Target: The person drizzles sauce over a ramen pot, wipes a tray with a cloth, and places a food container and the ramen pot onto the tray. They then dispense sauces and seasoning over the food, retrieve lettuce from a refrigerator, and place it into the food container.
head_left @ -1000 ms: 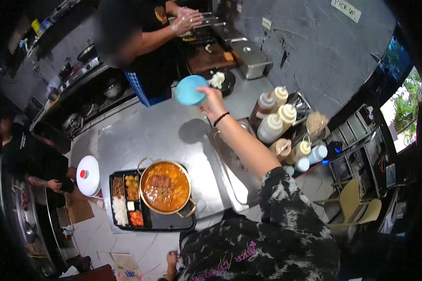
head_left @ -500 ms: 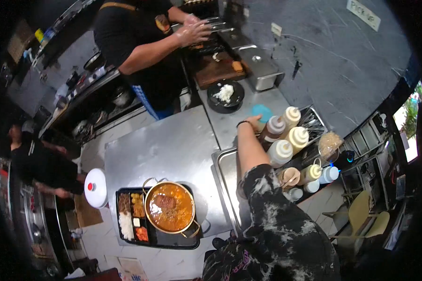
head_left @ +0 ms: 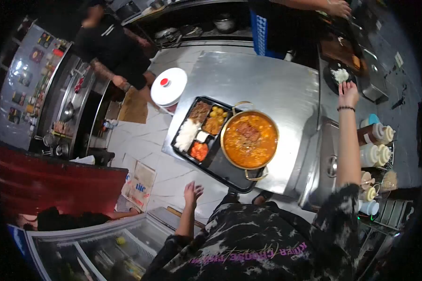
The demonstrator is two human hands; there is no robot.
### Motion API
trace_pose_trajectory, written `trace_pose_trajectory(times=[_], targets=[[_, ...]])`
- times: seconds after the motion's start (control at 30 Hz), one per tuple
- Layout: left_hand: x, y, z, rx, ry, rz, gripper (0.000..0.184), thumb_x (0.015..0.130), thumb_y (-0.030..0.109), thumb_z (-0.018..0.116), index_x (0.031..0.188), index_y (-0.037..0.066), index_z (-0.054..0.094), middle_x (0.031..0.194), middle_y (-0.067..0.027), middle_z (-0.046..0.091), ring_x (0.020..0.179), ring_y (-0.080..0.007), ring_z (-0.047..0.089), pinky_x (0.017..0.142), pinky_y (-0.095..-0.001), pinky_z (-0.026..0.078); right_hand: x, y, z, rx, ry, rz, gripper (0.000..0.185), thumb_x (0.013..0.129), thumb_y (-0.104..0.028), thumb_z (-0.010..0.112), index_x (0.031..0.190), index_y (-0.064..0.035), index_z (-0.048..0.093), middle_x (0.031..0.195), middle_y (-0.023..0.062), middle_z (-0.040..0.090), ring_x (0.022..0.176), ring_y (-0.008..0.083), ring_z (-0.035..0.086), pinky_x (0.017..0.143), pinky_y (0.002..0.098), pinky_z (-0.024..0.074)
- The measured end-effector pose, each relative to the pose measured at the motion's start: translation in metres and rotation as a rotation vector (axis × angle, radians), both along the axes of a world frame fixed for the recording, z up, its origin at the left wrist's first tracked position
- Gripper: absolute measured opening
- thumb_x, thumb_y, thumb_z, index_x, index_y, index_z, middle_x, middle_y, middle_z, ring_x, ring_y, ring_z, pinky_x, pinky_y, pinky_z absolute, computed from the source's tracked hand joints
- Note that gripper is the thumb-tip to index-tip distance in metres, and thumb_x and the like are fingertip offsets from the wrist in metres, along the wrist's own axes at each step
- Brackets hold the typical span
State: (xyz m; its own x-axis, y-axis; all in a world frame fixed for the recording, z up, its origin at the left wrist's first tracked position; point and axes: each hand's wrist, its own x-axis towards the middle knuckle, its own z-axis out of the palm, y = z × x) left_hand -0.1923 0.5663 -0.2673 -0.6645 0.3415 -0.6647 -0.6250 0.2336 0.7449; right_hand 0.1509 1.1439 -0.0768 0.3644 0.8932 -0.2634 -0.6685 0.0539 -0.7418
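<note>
My right hand (head_left: 348, 95) reaches out to the near edge of a black bowl (head_left: 332, 83) that holds a heap of white food (head_left: 340, 75). Its fingers are stretched over the rim; whether they touch the food I cannot tell. Low over the floor, my left hand (head_left: 192, 193) has its fingers apart and holds nothing. To its upper right, a black compartment tray (head_left: 220, 169) lies on the steel table with white rice (head_left: 188, 133), red kimchi (head_left: 199, 151) and other sides. A brass-coloured pot (head_left: 250, 139) of orange-red stew stands on the tray's right part.
Sauce squeeze bottles (head_left: 371, 154) stand at the right, close to my right forearm. The steel table (head_left: 286, 86) bears the tray; a white lidded container (head_left: 169, 88) stands at its left. One person works at the back, another at the left. A glass-topped freezer (head_left: 98, 248) is at lower left.
My right hand has moved from beside the blue lid and bottles to the black bowl. My view has turned left, and my left hand has come into sight.
</note>
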Motion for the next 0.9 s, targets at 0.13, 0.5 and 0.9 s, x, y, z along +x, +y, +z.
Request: trace_pose_trajectory(times=[0.13, 0.5, 0.9], targets=[[-0.034, 0.041, -0.006, 0.293, -0.173, -0.302, 0.029, 0.091, 0.022, 0.046, 0.114, 0.005, 0.044, 0.099, -0.0183, 0.06, 0.085, -0.0272, 0.063, 0.072, -0.0366, 0.052, -0.069, -0.179, 0.068, 0.46, -0.507, 0.447, 0.032, 0.091, -0.018, 0.049, 0.119, -0.0043, 0.045, 0.113, 0.0102, 0.053, 0.1, 0.0186, 0.053, 0.085, 0.0326, 0.0437], [-0.037, -0.146, -0.045, -0.687, 0.49, 0.541, 0.052, 0.081, 0.028, 0.056, 0.121, -0.002, 0.041, 0.109, -0.0175, 0.056, 0.088, -0.0308, 0.058, 0.076, -0.0435, 0.046, -0.181, -0.444, -0.019, 0.815, -1.194, 1.701, 0.039, 0.084, -0.01, 0.058, 0.119, -0.0001, 0.046, 0.094, 0.01, 0.058, 0.082, 0.0165, 0.056, 0.075, 0.0277, 0.0447], [0.146, -0.527, 0.109, -1.225, 0.921, 1.691, 0.046, 0.063, 0.003, 0.061, 0.105, 0.0, 0.043, 0.093, -0.0148, 0.046, 0.09, -0.0309, 0.048, 0.083, -0.0381, 0.038, -0.247, -0.494, -0.032, 1.234, -1.158, 2.005, 0.04, 0.081, -0.013, 0.06, 0.117, 0.0006, 0.048, 0.093, 0.0161, 0.061, 0.083, 0.0293, 0.061, 0.073, 0.0353, 0.0477]])
